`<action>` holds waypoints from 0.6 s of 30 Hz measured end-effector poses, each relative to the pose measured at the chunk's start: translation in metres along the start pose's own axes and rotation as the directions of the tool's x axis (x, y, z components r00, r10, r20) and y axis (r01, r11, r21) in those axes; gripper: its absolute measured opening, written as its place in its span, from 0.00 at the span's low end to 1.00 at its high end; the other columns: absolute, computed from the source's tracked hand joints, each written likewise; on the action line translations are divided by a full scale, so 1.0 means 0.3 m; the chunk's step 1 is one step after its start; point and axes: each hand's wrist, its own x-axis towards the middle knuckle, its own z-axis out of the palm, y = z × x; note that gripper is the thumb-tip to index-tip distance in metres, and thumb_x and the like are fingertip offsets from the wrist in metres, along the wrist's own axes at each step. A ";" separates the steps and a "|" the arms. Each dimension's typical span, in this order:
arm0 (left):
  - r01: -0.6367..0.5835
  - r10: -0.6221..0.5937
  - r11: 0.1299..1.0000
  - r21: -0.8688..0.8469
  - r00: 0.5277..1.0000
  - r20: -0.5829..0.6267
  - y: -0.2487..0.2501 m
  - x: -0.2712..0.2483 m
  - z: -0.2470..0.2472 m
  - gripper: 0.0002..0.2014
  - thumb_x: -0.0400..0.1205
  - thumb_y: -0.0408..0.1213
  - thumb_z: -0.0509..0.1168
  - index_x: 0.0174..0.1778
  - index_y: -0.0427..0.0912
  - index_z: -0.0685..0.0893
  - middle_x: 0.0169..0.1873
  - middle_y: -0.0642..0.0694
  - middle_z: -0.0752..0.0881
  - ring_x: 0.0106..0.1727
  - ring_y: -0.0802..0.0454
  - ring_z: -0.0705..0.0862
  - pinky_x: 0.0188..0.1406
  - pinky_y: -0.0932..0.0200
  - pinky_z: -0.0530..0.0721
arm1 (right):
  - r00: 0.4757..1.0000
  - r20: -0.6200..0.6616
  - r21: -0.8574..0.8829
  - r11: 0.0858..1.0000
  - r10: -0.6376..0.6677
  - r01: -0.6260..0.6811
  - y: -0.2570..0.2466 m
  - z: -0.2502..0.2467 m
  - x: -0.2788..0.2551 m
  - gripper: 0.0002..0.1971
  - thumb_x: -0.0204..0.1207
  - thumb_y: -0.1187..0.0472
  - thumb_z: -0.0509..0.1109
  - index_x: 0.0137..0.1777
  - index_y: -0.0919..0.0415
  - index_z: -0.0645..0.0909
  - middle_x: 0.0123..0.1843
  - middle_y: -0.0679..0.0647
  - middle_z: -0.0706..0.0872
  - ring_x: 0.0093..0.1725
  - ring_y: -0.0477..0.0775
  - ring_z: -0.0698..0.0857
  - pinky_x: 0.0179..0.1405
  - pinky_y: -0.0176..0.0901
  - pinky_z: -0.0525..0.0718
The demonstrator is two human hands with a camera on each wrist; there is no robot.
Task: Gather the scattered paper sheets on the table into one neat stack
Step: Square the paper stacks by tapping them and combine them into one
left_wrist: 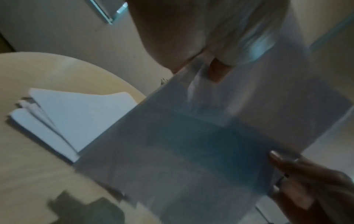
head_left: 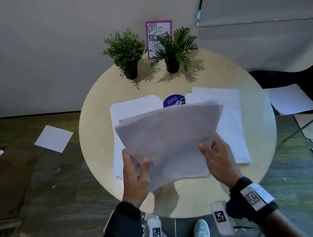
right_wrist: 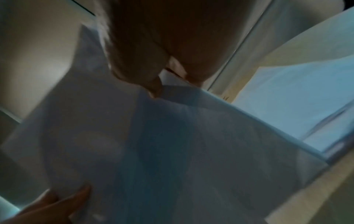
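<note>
A sheaf of white paper sheets (head_left: 170,140) is held up above the round beige table (head_left: 94,111), tilted toward me. My left hand (head_left: 137,171) grips its lower left edge, thumb on top. My right hand (head_left: 215,156) grips the lower right edge the same way. More white sheets lie flat on the table in a left pile (head_left: 130,108) and a right pile (head_left: 231,128), partly hidden by the held sheaf. In the left wrist view the sheaf (left_wrist: 191,144) fills the middle, with the left pile (left_wrist: 76,118) beside it. In the right wrist view the sheaf (right_wrist: 172,144) is blurred.
Two potted plants (head_left: 126,52) (head_left: 176,49) and a purple-framed card (head_left: 158,35) stand at the table's far edge. A blue round sticker (head_left: 173,101) lies between the piles. One sheet (head_left: 54,138) lies on the floor at left; more sheets (head_left: 291,99) rest on a dark chair at right.
</note>
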 end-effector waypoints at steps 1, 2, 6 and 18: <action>-0.053 0.053 0.998 -0.044 0.999 -0.008 0.015 -0.030 0.016 0.27 0.86 0.26 0.62 0.69 0.64 0.66 0.60 0.65 0.81 0.65 0.61 0.80 0.60 0.65 0.82 | 0.999 -0.044 0.014 0.999 -0.031 0.032 -0.005 -0.022 -0.033 0.15 0.84 0.69 0.67 0.60 0.46 0.79 0.56 0.50 0.87 0.56 0.49 0.86 0.54 0.40 0.84; -0.094 0.093 0.993 -0.074 0.996 -0.016 0.015 -0.057 0.033 0.27 0.85 0.28 0.61 0.72 0.62 0.64 0.62 0.64 0.81 0.67 0.59 0.79 0.62 0.66 0.81 | 0.995 -0.088 0.014 0.999 -0.038 0.039 0.013 -0.042 -0.062 0.15 0.83 0.66 0.68 0.56 0.41 0.78 0.53 0.50 0.87 0.53 0.50 0.85 0.52 0.41 0.83; -0.027 0.027 1.000 -0.013 1.000 0.012 -0.086 -0.123 0.117 0.25 0.84 0.36 0.59 0.68 0.71 0.65 0.58 0.67 0.81 0.62 0.62 0.81 0.56 0.67 0.81 | 0.993 -0.103 -0.066 0.996 0.053 -0.060 0.137 -0.068 -0.177 0.13 0.81 0.55 0.68 0.61 0.38 0.76 0.57 0.48 0.86 0.59 0.53 0.84 0.61 0.48 0.82; 0.118 -0.190 0.916 0.384 0.969 0.155 -0.057 0.276 0.434 0.03 0.83 0.27 0.57 0.49 0.38 0.70 0.38 0.46 0.75 0.38 0.53 0.73 0.32 0.65 0.72 | 0.909 -0.300 -0.219 0.907 0.290 -0.361 0.211 -0.316 0.122 0.16 0.79 0.65 0.71 0.65 0.58 0.78 0.60 0.55 0.87 0.59 0.57 0.86 0.61 0.54 0.86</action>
